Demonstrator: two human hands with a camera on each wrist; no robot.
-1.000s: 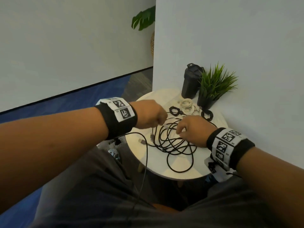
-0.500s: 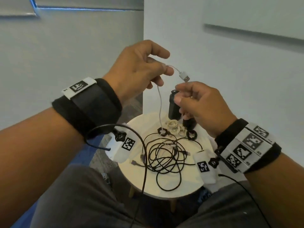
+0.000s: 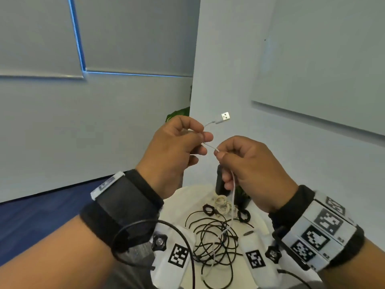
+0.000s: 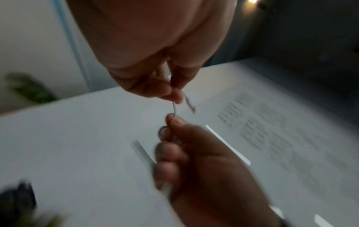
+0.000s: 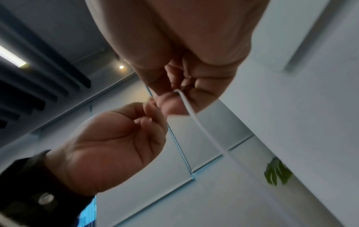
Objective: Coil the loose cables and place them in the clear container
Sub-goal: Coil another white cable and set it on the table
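Observation:
Both hands are raised above the round white table (image 3: 260,228). My left hand (image 3: 177,147) pinches a thin white cable (image 3: 233,197) just behind its USB plug (image 3: 224,117), which sticks up to the right. My right hand (image 3: 250,163) pinches the same cable a short way along; the rest hangs down to the table. In the right wrist view the white cable (image 5: 196,119) runs out from my right hand's fingertips (image 5: 174,106). A loose tangle of black cable (image 3: 214,243) lies on the table. No clear container is in view.
At the back of the table lie a coiled white cable (image 3: 221,204) and two small black coils (image 3: 208,209) (image 3: 243,215). A dark bottle (image 3: 220,184) and a potted plant (image 3: 242,198) stand partly behind my right hand. A wall is close on the right.
Both hands rose from the table with the white cable. The right hand has taken hold of the cable next to the left, and the plug now points up and right.

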